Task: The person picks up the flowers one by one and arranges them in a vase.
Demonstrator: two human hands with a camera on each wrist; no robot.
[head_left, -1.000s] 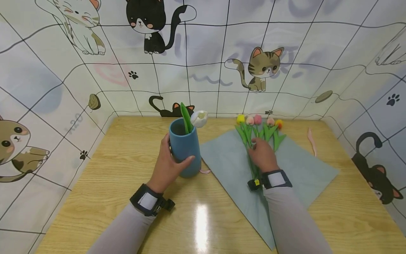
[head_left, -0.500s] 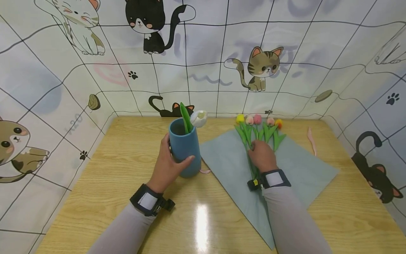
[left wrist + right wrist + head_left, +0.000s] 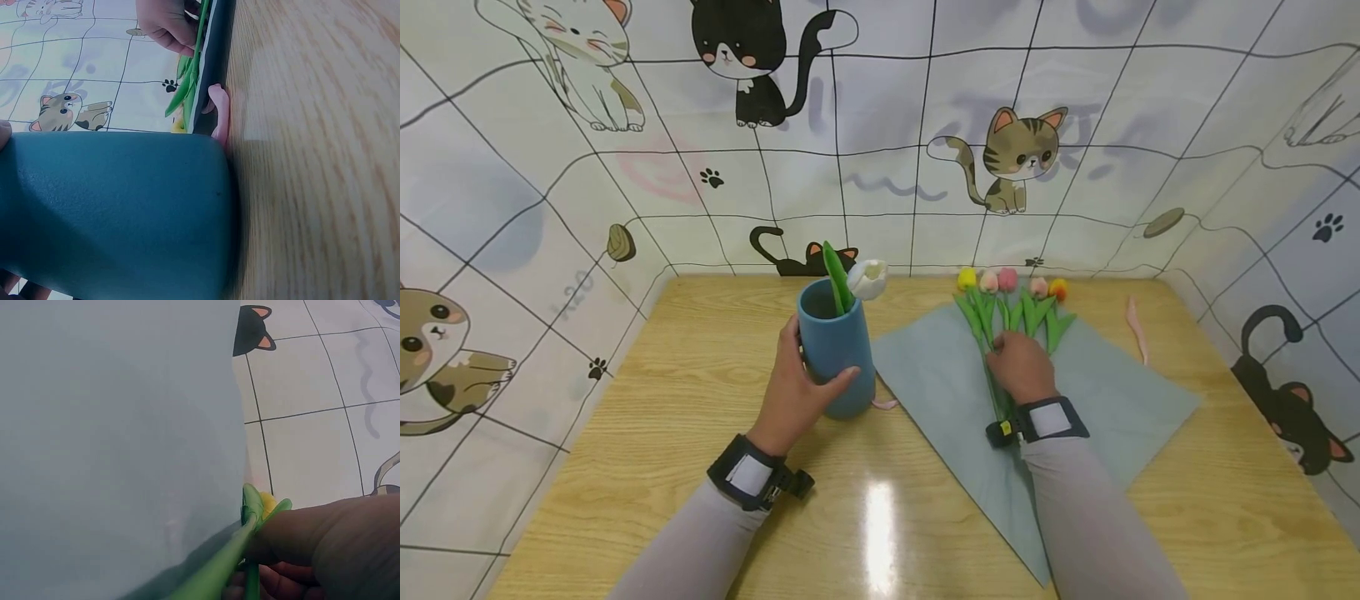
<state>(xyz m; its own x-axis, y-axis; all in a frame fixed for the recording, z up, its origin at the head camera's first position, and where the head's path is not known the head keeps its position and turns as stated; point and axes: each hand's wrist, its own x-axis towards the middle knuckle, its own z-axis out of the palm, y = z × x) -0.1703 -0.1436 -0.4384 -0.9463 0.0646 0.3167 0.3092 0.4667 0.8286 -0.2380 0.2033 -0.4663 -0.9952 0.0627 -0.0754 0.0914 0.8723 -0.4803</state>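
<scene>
In the head view a blue vase (image 3: 841, 358) stands upright on the table, holding one white tulip (image 3: 868, 280) with a green leaf. My left hand (image 3: 799, 387) grips the vase from its left side, thumb across the front. The vase's lower wall (image 3: 125, 206) fills much of the left wrist view. To the right, my right hand (image 3: 1022, 367) holds the green stems of several artificial tulips (image 3: 1033, 312), with yellow, pink and orange blooms, lying on pale blue wrapping paper (image 3: 936, 400). In the right wrist view, fingers (image 3: 287, 534) curl round a stem (image 3: 219, 569).
One pink ribbon (image 3: 1137, 333) lies on the wooden table (image 3: 715, 333) right of the paper. Another pink ribbon (image 3: 885, 405) shows between vase and paper. A wall sheet (image 3: 880, 108) printed with cats rises behind the table and at both sides.
</scene>
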